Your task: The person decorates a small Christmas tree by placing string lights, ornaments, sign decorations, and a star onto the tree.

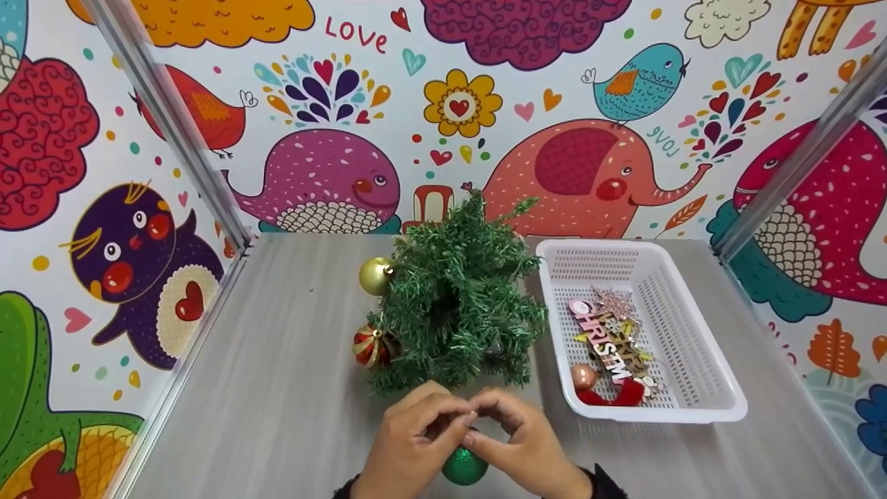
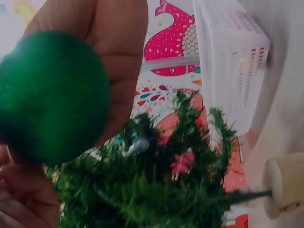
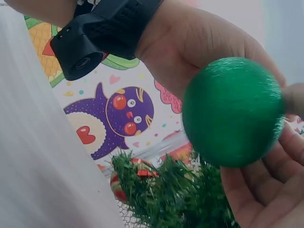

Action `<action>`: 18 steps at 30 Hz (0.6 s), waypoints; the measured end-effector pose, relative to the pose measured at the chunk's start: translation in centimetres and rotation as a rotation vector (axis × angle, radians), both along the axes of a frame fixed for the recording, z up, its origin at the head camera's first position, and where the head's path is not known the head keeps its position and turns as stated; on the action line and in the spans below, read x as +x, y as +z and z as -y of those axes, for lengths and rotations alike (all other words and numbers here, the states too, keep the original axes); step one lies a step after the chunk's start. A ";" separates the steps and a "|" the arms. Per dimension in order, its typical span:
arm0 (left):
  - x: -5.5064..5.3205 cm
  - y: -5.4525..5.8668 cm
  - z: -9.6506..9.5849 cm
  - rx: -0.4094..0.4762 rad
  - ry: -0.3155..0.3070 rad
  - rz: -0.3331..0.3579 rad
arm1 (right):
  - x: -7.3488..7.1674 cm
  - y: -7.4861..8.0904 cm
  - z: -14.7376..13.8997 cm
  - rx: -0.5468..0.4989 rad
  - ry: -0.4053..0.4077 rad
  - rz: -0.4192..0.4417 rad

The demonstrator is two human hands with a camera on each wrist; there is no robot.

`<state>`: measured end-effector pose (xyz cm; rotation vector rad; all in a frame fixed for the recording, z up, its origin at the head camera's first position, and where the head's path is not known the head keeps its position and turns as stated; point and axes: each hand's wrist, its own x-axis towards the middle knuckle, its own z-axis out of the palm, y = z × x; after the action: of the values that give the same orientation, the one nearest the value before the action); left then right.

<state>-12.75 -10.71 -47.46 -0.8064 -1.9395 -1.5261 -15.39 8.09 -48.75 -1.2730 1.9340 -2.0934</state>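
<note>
A shiny green Christmas ball hangs just below my joined fingertips, in front of the small artificial Christmas tree. My left hand and right hand meet at the ball's top, thumbs and fingers pinching there; any loop between them is too small to make out. Both wrist views show the green ball large and close, with fingers behind it. On the tree's left side hang a gold ball and a red-and-gold striped ball.
Right of the tree stands a white plastic basket holding a "CHRISTMAS" letter sign, a rose-gold ball, red ribbon and a glittery star. A pale wooden base supports the tree. Cartoon-printed walls enclose the grey table.
</note>
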 end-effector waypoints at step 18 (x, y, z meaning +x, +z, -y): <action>-1.0 0.3 -0.7 -0.148 0.378 0.046 | -1.8 1.5 1.0 0.222 -0.490 -0.258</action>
<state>-13.71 -10.01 -47.11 -0.4303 -2.1126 -1.1964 -17.18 7.06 -47.27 -1.1609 2.7389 -1.8748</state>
